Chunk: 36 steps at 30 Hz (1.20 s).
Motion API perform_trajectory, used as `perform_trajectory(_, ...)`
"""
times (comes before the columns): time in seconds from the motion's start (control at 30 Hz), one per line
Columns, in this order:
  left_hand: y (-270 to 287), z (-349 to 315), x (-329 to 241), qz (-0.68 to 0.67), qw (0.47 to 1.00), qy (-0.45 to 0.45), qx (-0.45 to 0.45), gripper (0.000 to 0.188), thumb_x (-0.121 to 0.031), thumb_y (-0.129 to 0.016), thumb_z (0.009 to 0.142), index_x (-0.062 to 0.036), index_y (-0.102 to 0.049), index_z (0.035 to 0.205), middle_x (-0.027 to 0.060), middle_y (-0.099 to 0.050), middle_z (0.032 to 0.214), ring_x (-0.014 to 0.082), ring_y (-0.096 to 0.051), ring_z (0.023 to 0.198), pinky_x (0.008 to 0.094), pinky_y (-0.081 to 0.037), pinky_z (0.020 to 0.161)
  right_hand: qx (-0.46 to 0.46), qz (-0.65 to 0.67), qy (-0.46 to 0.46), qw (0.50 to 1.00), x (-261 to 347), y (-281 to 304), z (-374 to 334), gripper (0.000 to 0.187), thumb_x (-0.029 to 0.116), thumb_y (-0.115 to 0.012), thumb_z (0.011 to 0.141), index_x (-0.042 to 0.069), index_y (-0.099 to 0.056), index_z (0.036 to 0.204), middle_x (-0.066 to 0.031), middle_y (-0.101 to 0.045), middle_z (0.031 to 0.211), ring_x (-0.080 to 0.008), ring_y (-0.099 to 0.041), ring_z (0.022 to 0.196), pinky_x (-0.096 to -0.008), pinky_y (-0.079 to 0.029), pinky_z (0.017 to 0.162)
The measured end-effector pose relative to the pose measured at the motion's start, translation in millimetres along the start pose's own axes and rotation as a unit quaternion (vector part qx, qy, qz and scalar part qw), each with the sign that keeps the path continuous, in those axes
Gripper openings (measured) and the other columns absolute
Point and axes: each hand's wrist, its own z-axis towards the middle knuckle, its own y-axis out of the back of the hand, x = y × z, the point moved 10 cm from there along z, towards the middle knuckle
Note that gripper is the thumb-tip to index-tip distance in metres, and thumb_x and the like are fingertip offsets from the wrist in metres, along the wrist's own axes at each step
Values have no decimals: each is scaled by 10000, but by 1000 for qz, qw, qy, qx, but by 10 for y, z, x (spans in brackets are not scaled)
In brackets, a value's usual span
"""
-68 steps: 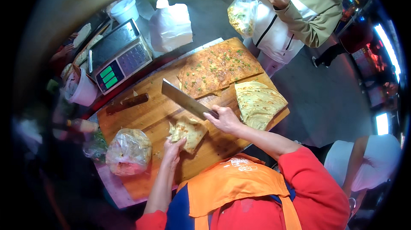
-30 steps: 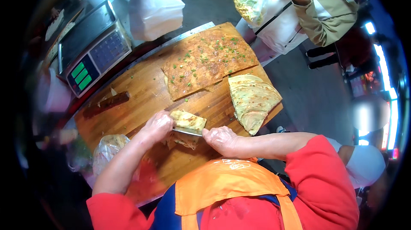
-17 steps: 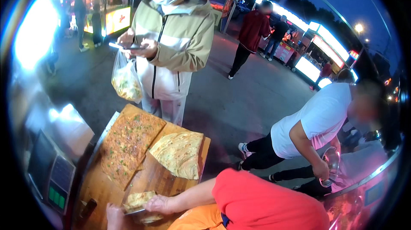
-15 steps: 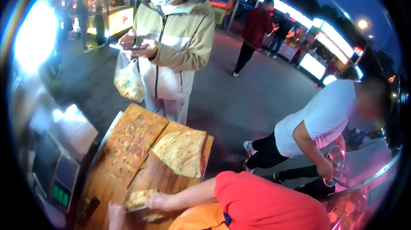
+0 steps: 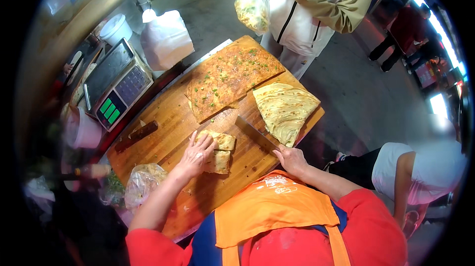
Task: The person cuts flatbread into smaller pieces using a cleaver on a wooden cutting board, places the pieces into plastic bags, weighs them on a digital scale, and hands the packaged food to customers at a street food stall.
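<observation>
My left hand (image 5: pixel 196 156) rests with spread fingers on two small cut pieces of flatbread (image 5: pixel 217 161), which lie side by side on the wooden cutting board (image 5: pixel 166 149). In my right hand (image 5: pixel 293 161) is the handle of a broad-bladed knife (image 5: pixel 253 133). Its blade points up and left over the board, apart from the cut pieces. Beyond the blade lies a pale, layered wedge of flatbread (image 5: pixel 284 108). A large browned slab of flatbread with chopped green bits (image 5: pixel 232 79) covers the board's far part.
A dark wooden handle (image 5: pixel 137 136) lies at the board's left edge. Left of the board stand a scale (image 5: pixel 118 85), white bags (image 5: pixel 166 41) and a pink tub (image 5: pixel 83 127). A clear plastic bag (image 5: pixel 143 184) sits near my left forearm. A person holding a bagged food (image 5: pixel 252 11) stands across the board.
The view has swung left and down. My right hand has drawn away from the cut pieces and holds the knife to their right. My left hand has come onto the pieces.
</observation>
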Motion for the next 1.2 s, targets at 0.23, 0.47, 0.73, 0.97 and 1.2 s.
perform_trajectory(0.23, -173, 354, 12, -13, 995, 11, 95, 1135, -363, -900, 470, -10, -377, 1415, 175, -469, 1296, 329, -426, 1313, 562, -99, 1213, -4, -10, 5, 1000, -32, -73, -56, 262, 246, -638, 941, 41, -524, 825, -180, -613, 647, -374, -634, 589, -455, -500, 512)
perform_trajectory(0.47, -301, 101, 34, -67, 988, 132, 48, 886, -282, -865, 533, -23, -485, 1290, 160, -581, 1111, 339, -546, 1149, 547, -195, 1183, -9, -5, 30, 999, -18, -85, -104, 247, 246, -617, 950, 50, -517, 837, -169, -616, 640, -362, -647, 605, -457, -501, 518)
perform_trajectory(0.73, -474, -518, 52, -269, 805, 528, -27, 594, -325, -829, 589, -46, -626, 1072, 169, -668, 1034, 339, -617, 1050, 467, -462, 958, -6, 54, 42, 998, 30, 71, -34, 218, 235, -624, 943, 55, -544, 849, -168, -627, 671, -369, -646, 615, -461, -508, 534)
perform_trajectory(0.97, -378, -691, -60, -131, 802, 565, -147, 617, -371, -832, 642, 10, -591, 1063, 230, -549, 1101, 400, -535, 1062, 477, -454, 925, -37, 95, 237, 966, 890, 312, 170, 166, 192, -625, 935, 61, -549, 865, -143, -599, 684, -336, -632, 606, -426, -498, 514)
perform_trajectory(1.2, -656, -749, 30, -138, 841, 517, -78, 715, -418, -814, 716, 60, -533, 1168, 225, -474, 1239, 384, -450, 1177, 499, -405, 999, 151, -50, 251, 955, 1087, -304, 451, 47, 61, -523, 883, 24, -523, 912, -187, -662, 780, -367, -685, 724, -466, -541, 609)
